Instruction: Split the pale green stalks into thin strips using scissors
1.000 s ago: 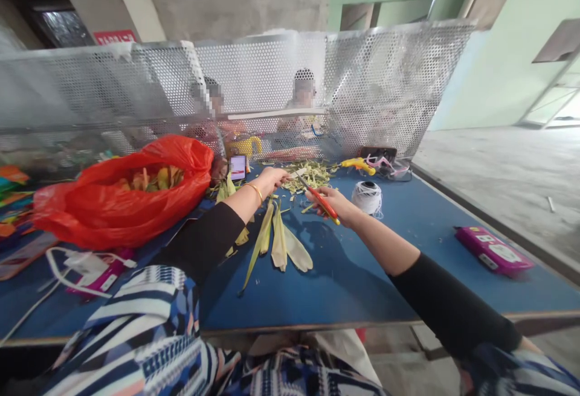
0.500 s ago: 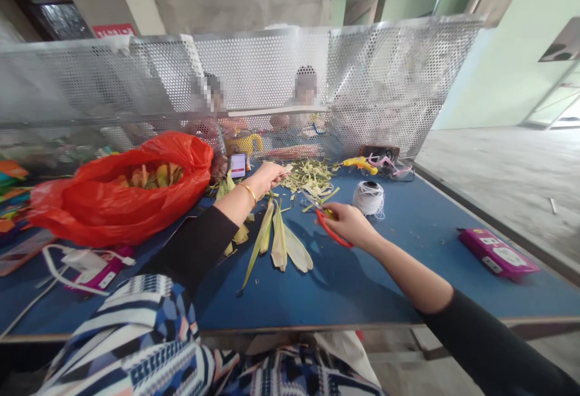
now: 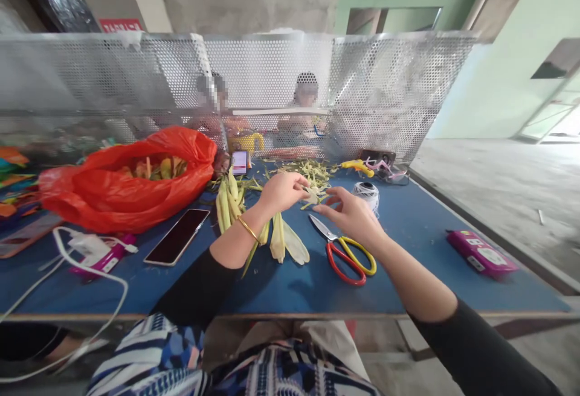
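Note:
My left hand (image 3: pixel 286 191) pinches a small pale piece of corn husk (image 3: pixel 312 195) between thumb and fingers, over the middle of the table. Facing it from the right, my right hand (image 3: pixel 348 210) has its thumb and fingers curved and apart, with nothing seen in them. Scissors (image 3: pixel 332 237) with one red and one yellow handle lie on the blue table just below my right hand, blades pointing away to the left. Long husk strips (image 3: pixel 295 246) fan out under my left wrist. More yellowish husks (image 3: pixel 225 203) are bunched left of my left hand. Shredded trimmings (image 3: pixel 312 171) are heaped behind both hands.
A red plastic bag (image 3: pixel 90 197) of dried pieces takes up the left side. Around it are a dark phone (image 3: pixel 179 237) and a white cable (image 3: pixel 122 284). White thread (image 3: pixel 371 198) stands at right, near a purple packet (image 3: pixel 483 254). Behind rises a perforated metal screen (image 3: pixel 267 61), people beyond it.
My right hand has let go of the scissors, which now lie on the table, and has moved toward my left hand. My left hand has come closer and slightly right with the husk piece.

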Demonstrator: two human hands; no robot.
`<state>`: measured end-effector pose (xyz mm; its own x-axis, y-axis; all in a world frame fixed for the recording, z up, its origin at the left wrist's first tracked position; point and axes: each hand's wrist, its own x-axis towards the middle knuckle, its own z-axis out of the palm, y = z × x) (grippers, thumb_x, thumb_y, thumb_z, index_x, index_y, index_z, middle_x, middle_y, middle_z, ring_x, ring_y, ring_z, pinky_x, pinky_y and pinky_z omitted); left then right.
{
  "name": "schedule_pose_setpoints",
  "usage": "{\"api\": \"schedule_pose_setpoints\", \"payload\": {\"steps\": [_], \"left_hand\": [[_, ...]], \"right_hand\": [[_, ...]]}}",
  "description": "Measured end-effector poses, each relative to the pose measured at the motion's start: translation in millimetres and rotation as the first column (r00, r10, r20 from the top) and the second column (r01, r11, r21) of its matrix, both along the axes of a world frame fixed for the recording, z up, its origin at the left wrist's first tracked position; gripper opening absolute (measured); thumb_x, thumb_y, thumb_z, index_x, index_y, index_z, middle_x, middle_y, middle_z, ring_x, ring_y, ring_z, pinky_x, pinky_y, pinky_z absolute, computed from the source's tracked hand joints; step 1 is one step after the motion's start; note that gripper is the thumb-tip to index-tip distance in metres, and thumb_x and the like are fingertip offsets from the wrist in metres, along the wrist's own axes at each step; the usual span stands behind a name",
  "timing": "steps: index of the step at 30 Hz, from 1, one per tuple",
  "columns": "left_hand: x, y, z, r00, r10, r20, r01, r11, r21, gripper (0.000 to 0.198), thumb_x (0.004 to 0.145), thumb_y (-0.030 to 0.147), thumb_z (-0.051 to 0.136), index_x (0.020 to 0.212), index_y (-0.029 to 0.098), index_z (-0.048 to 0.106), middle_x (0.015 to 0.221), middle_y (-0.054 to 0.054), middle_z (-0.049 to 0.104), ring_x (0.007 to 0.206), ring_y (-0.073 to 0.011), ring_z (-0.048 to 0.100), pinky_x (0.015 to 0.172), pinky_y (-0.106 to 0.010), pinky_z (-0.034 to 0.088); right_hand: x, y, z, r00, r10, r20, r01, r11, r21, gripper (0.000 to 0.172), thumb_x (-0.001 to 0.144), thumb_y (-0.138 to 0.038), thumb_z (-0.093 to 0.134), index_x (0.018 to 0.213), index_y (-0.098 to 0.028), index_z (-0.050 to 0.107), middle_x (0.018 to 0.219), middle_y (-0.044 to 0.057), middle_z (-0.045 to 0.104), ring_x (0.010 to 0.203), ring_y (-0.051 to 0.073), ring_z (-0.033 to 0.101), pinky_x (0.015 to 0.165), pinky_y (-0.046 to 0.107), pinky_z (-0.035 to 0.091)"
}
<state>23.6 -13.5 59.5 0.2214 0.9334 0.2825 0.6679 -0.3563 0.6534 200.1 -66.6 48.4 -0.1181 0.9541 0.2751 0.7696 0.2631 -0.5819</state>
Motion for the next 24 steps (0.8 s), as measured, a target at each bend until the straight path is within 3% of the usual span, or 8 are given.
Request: {"api": "schedule_pose_setpoints", "payload": {"steps": [5, 10, 13, 15, 17, 19, 21, 24], "left_hand": [[-4.3, 3.5, -12.1, 0.992, -0.089, 0.087, 0.090, 0.996, -0.007, 0.026, 0.071, 0.018, 0.071, 0.096, 0.017, 0.074, 0.075, -0.003, 0.075, 0.070, -0.0169, 0.067, 0.063, -0.025, 0.046], [-35.4, 14.1, -20.1, 0.981, -0.154, 0.122, 0.163, 0.984, -0.072, 0.004, 0.070, 0.023, 0.073, 0.070, 0.019, 0.074, 0.064, -0.001, 0.071, 0.062, -0.0154, 0.062, 0.060, -0.024, 0.043], [-53.3, 15.3, -19.7, 0.988, 0.089, 0.126, -0.093, 0.995, 0.024, 0.003, 0.072, 0.022, 0.072, 0.070, 0.021, 0.074, 0.068, -0.003, 0.071, 0.067, -0.0175, 0.063, 0.063, -0.026, 0.043], [-55.4, 13.8, -21.6, 0.870, 0.412, 0.270, -0.465, 0.867, 0.177, 0.007, 0.076, 0.019, 0.068, 0.080, 0.021, 0.073, 0.085, -0.006, 0.073, 0.080, -0.0197, 0.064, 0.072, -0.027, 0.045], [-46.6, 11.4, -27.8, 0.734, 0.530, 0.425, -0.655, 0.718, 0.236, 0.015, 0.078, 0.016, 0.064, 0.091, 0.021, 0.070, 0.103, -0.007, 0.071, 0.094, -0.0202, 0.063, 0.081, -0.027, 0.045], [-28.6, 8.4, -38.4, 0.745, 0.434, 0.507, -0.564, 0.815, 0.130, 0.007, 0.081, 0.019, 0.062, 0.086, 0.020, 0.067, 0.093, -0.005, 0.072, 0.085, -0.0176, 0.064, 0.079, -0.026, 0.046], [-7.5, 5.3, -51.1, 0.794, 0.276, 0.541, -0.282, 0.956, -0.074, 0.007, 0.076, 0.026, 0.070, 0.077, 0.020, 0.066, 0.076, -0.003, 0.070, 0.073, -0.0168, 0.064, 0.070, -0.025, 0.047], [15.3, 1.2, -65.6, 0.752, 0.226, 0.619, -0.086, 0.965, -0.248, 0.017, 0.072, 0.029, 0.073, 0.064, 0.019, 0.061, 0.063, -0.001, 0.066, 0.062, -0.0156, 0.061, 0.061, -0.025, 0.044]], "right_hand": [[-17.4, 37.4, -3.0, 0.850, 0.189, -0.491, -0.318, 0.928, -0.192, 0.034, 0.068, -0.049, 0.073, 0.063, -0.018, 0.059, 0.058, 0.000, 0.066, 0.050, 0.012, 0.059, 0.048, 0.023, 0.044], [-11.0, 56.8, -1.0, 0.817, 0.271, -0.509, -0.461, 0.837, -0.294, 0.035, 0.056, -0.047, 0.078, 0.059, -0.016, 0.063, 0.052, 0.000, 0.063, 0.044, 0.009, 0.055, 0.044, 0.021, 0.042], [-0.9, 67.6, -4.4, 0.820, 0.213, -0.530, -0.374, 0.902, -0.216, 0.032, 0.058, -0.047, 0.074, 0.059, -0.017, 0.061, 0.053, 0.000, 0.063, 0.046, 0.010, 0.055, 0.046, 0.022, 0.043], [1.5, 73.0, -11.9, 0.791, 0.110, -0.602, -0.219, 0.970, -0.109, 0.032, 0.062, -0.049, 0.070, 0.062, -0.019, 0.058, 0.057, 0.001, 0.065, 0.049, 0.011, 0.057, 0.048, 0.023, 0.045], [-1.4, 74.3, -22.3, 0.740, 0.023, -0.673, -0.071, 0.997, -0.044, 0.033, 0.065, -0.052, 0.066, 0.068, -0.021, 0.055, 0.063, 0.002, 0.068, 0.053, 0.014, 0.060, 0.049, 0.025, 0.046], [-8.9, 70.8, -33.6, 0.720, -0.002, -0.694, -0.044, 0.998, -0.049, 0.033, 0.067, -0.052, 0.063, 0.073, -0.022, 0.053, 0.066, 0.003, 0.070, 0.055, 0.015, 0.063, 0.051, 0.026, 0.047], [-18.3, 63.4, -44.2, 0.733, 0.018, -0.680, -0.090, 0.993, -0.071, 0.029, 0.070, -0.050, 0.061, 0.075, -0.023, 0.050, 0.067, 0.002, 0.070, 0.056, 0.016, 0.065, 0.052, 0.026, 0.048], [-29.3, 51.1, -57.3, 0.781, 0.063, -0.622, -0.135, 0.988, -0.070, 0.020, 0.075, -0.041, 0.058, 0.075, -0.023, 0.049, 0.065, 0.000, 0.068, 0.056, 0.016, 0.065, 0.057, 0.027, 0.050]]}}
